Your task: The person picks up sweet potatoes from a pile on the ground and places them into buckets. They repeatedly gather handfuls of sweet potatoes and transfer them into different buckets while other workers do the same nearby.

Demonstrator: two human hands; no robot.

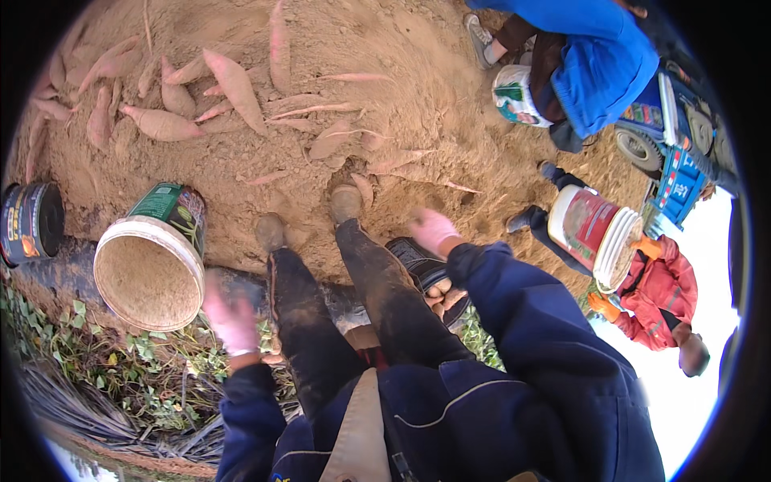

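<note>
Head view: at left of the frame, a white bucket (181, 214) looks light and stiff, with its dusty rim the likeliest handhold. Just beside it, the blurred left hand (230, 315) has fingers loosely spread; contact is unclear. Near centre, the right hand (434, 230) is close to a black bucket (411, 259), probably heavier with tubers (438, 296) inside; whether that hand grips cannot be told. Trousered legs (377, 281) stand between both buckets; loose sweet potatoes (234, 87) lie upper left.

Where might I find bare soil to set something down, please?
Bare soil lies between the sweet potatoes and the person in blue; a smaller patch separates the open bucket from the left shoe. Sweet potatoes crowd the upper left.
</note>
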